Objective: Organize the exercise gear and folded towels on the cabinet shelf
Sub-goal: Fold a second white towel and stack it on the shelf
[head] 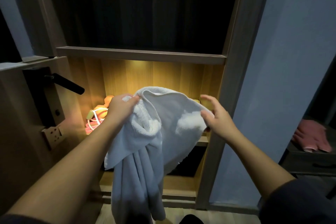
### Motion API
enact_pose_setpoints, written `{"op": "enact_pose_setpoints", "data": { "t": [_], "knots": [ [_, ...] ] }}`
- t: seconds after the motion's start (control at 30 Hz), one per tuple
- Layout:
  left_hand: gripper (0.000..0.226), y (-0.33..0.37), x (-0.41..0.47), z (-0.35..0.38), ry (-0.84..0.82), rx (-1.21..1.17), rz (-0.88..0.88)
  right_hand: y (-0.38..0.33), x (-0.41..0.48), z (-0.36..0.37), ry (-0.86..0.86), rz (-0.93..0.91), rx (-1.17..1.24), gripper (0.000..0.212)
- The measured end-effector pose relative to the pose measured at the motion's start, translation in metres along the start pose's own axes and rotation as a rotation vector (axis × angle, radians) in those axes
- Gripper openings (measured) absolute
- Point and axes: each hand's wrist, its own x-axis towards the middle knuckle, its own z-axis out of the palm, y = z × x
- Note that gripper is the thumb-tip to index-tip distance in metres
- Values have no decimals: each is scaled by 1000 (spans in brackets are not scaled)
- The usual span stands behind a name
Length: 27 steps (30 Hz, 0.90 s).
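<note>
A white towel (160, 123) hangs unfolded in front of the lit cabinet shelf (202, 140). My left hand (121, 105) pinches its upper left edge between thumb and fingers. My right hand (217, 116) holds the towel's right edge with the thumb on the cloth and the fingers spread above it. The towel's lower part drapes down past the shelf toward the floor. Behind my left hand, at the shelf's left end, lie orange and pink exercise gear (97, 116) with a white cord, partly hidden.
A dark upper shelf (141, 54) spans above the lit one. A door with a black lever handle (67, 82) stands open at the left, with a wall socket (53, 135) below it. A pink cloth (311, 135) lies on a dark surface at the right.
</note>
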Motion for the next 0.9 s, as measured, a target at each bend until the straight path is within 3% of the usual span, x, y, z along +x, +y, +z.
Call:
{"op": "enact_pose_setpoints", "data": {
  "t": [0.1, 0.3, 0.5, 0.67, 0.73, 0.83, 0.9],
  "knots": [
    [13, 3, 1, 1, 9, -3, -7, -10, 0, 4, 56, -147, 170, 34],
    [14, 15, 1, 4, 53, -1, 33, -35, 5, 10, 129, -141, 222, 29],
    [20, 32, 5, 17, 35, -73, -28, -50, 1, 25, -103, -171, -116, 36],
    [19, 58, 13, 25, 69, -146, -50, -50, -10, 46, -170, -397, -245, 18],
    [16, 68, 19, 25, 102, -140, -93, -47, -13, 50, -199, -441, -346, 41],
    [13, 77, 27, 26, 114, -131, -143, -42, -13, 57, -140, -473, -556, 62],
    [14, 80, 29, 27, 107, -133, -163, -42, -15, 65, -20, -469, -602, 52]
  ]
}}
